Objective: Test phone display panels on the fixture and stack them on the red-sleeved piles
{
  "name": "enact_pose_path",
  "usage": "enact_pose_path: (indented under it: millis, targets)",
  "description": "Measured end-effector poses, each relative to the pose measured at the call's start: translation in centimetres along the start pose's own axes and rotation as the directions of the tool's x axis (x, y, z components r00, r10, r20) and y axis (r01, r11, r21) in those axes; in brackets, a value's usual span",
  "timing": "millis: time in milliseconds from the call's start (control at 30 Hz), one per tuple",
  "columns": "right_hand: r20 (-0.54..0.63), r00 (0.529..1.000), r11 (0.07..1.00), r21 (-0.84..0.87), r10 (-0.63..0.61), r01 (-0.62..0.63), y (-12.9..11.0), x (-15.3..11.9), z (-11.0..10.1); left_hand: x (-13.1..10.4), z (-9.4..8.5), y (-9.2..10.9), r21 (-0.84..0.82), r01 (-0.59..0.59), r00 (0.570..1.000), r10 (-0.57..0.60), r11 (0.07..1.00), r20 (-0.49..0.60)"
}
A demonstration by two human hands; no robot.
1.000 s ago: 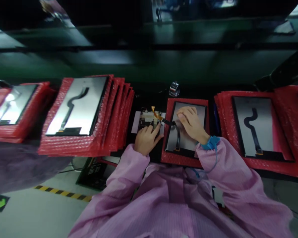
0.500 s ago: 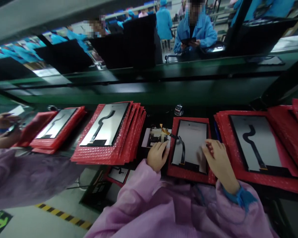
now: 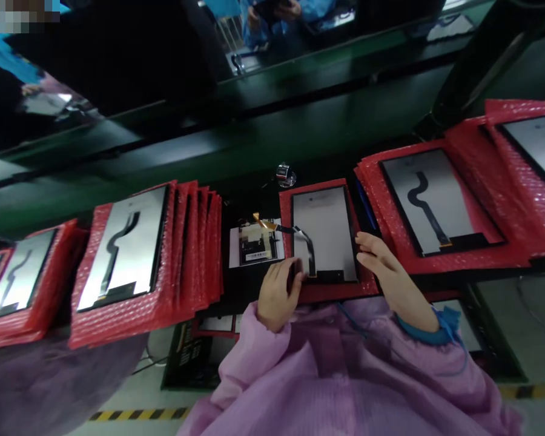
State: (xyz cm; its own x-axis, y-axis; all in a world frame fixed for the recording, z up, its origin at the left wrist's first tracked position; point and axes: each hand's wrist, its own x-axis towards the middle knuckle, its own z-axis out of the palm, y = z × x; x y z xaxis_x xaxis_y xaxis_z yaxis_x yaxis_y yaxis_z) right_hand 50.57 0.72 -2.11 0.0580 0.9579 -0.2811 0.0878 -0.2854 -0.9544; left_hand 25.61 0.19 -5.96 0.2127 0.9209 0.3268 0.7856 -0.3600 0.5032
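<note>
A display panel [image 3: 322,227] with a grey-silver back lies face down on a red bubble-wrap pouch [image 3: 329,292] before me. A dark flex cable [image 3: 309,249] runs from its lower edge up to the left, its gold end over a small circuit board [image 3: 258,242] on a white sheet. My left hand [image 3: 276,295] rests at the panel's lower left corner, fingers bent, with a gap between thumb and forefinger. Along the right edge, my right hand [image 3: 390,272] has its fingers stretched out, the tips at or near that edge; I cannot tell whether they touch.
Stacks of red pouches [image 3: 195,242] topped by a panel [image 3: 129,248] stand to my left. More pouches with another panel [image 3: 436,203] lie at right. A small shiny metal-and-clear object [image 3: 285,175] sits behind the work. A crate [image 3: 181,354] is below the bench; a person in blue sits opposite.
My view has tilted down and shifted. My right hand has moved from over the panel to its right edge; my left hand has gone from beside the circuit board to the panel's lower left corner.
</note>
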Motion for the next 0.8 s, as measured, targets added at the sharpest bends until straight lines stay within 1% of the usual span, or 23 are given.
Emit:
enact_pose_path:
  millis: [67,133,167,200,233,267,300,333,367,400,433,467,533,567,600,633,667,733,767,800]
  targets:
    - [0.016,0.999,0.997,0.067,-0.041,0.04,-1.6,-0.7,0.3,0.3,-1.0,-0.3,-0.098,0.079,0.995,-0.072,0.992,0.074]
    - [0.049,0.987,0.986,0.076,-0.153,0.149,-3.5,-1.4,1.2,1.2,-2.1,-0.5,-0.22,0.184,0.973,-0.147,0.958,0.176]
    - [0.081,0.971,0.974,0.069,-0.223,0.218,-4.4,-1.7,1.9,1.8,-2.7,-0.6,-0.289,0.237,0.962,-0.184,0.928,0.2]
    - [0.124,0.948,0.956,0.056,-0.294,0.29,-5.3,-1.9,2.6,2.7,-3.2,-0.5,-0.371,0.281,0.957,-0.227,0.885,0.182]
    - [0.179,0.914,0.931,0.04,-0.364,0.363,-6.2,-1.9,3.3,3.6,-3.6,-0.3,-0.47,0.304,0.952,-0.277,0.829,0.127]
    - [0.245,0.869,0.899,0.03,-0.43,0.437,-6.8,-1.7,4.0,4.5,-4.0,0.1,-0.581,0.296,0.943,-0.328,0.758,0.053]
    - [0.321,0.811,0.862,0.034,-0.489,0.506,-7.2,-1.4,4.6,5.4,-4.3,0.5,-0.69,0.265,0.926,-0.378,0.674,-0.014]
    - [0.396,0.744,0.822,0.052,-0.538,0.567,-7.4,-1.0,5.3,6.2,-4.6,0.9,-0.781,0.227,0.905,-0.422,0.582,-0.051]
    - [0.448,0.682,0.786,0.08,-0.577,0.613,-7.2,-0.6,5.9,6.8,-4.9,1.4,-0.847,0.206,0.889,-0.455,0.49,-0.047]
    - [0.472,0.647,0.766,0.101,-0.599,0.635,-6.7,-0.1,6.6,7.2,-5.1,1.7,-0.888,0.21,0.879,-0.476,0.408,-0.011]
    - [0.463,0.657,0.771,0.098,-0.595,0.629,-5.9,0.3,7.4,7.4,-5.3,1.9,-0.908,0.24,0.87,-0.491,0.345,0.043]
    - [0.423,0.707,0.798,0.069,-0.567,0.598,-5.0,0.7,8.2,7.5,-5.4,1.9,-0.91,0.283,0.856,-0.508,0.302,0.097]
    - [0.291,0.85,0.88,-0.049,-0.44,0.472,-3.1,1.1,9.8,7.4,-5.8,1.6,-0.897,0.356,0.823,-0.543,0.262,0.168]
    - [0.25,0.89,0.903,-0.105,-0.382,0.417,-2.4,1.2,10.5,7.3,-5.9,1.4,-0.891,0.381,0.808,-0.558,0.246,0.192]
    - [0.237,0.906,0.91,-0.14,-0.352,0.39,-1.8,1.1,11.1,7.2,-6.0,1.2,-0.89,0.397,0.792,-0.574,0.226,0.208]
    - [0.261,0.895,0.903,-0.144,-0.361,0.406,-1.5,1.0,11.6,7.2,-6.1,1.0,-0.894,0.401,0.776,-0.593,0.198,0.216]
    - [0.311,0.861,0.885,-0.108,-0.402,0.452,-1.4,0.9,12.0,7.3,-6.1,0.9,-0.904,0.394,0.758,-0.615,0.166,0.218]
    - [0.392,0.758,0.832,0.037,-0.522,0.554,-1.5,0.5,12.2,7.5,-6.2,0.7,-0.927,0.363,0.719,-0.66,0.093,0.215]
    - [0.39,0.729,0.812,0.092,-0.562,0.576,-1.5,0.3,12.1,7.6,-6.3,0.6,-0.937,0.343,0.704,-0.679,0.067,0.209]
    - [0.361,0.74,0.814,0.107,-0.567,0.572,-1.5,0.2,12.0,7.6,-6.3,0.4,-0.944,0.326,0.689,-0.695,0.042,0.207]
